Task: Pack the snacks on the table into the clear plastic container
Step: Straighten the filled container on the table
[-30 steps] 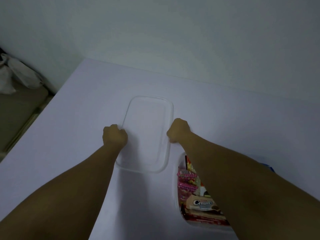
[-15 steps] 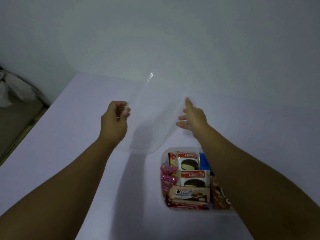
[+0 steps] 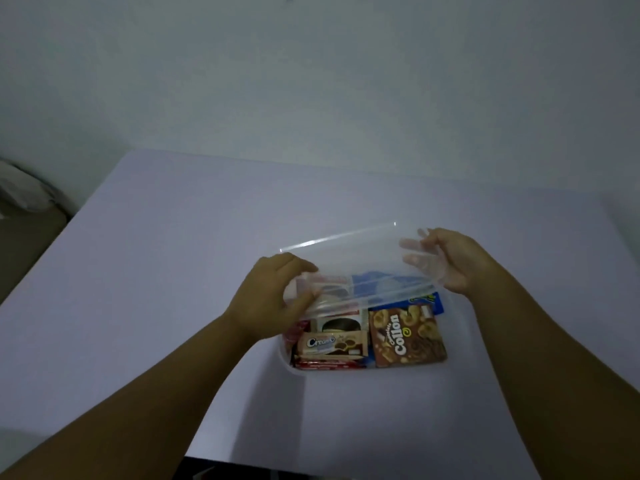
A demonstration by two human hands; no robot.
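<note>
A clear plastic container (image 3: 284, 360) stands on the white table, filled with snack packs. A brown Collon box (image 3: 406, 336) lies at its right side and a Cream-O pack (image 3: 330, 342) at its front left. A blue pack (image 3: 426, 300) shows at the back. A clear lid (image 3: 353, 268) hangs tilted over the container's far half. My left hand (image 3: 273, 299) grips the lid's left end. My right hand (image 3: 446, 261) holds its right end, fingers seen through the plastic.
The white table (image 3: 156, 289) runs back to a pale wall. Its left edge drops to a floor with a light bag (image 3: 20, 192) at the far left. The front edge lies near the frame's bottom.
Both hands lifted the clear lid off the table at the left and carried it right and toward me. It now hangs tilted above the filled container.
</note>
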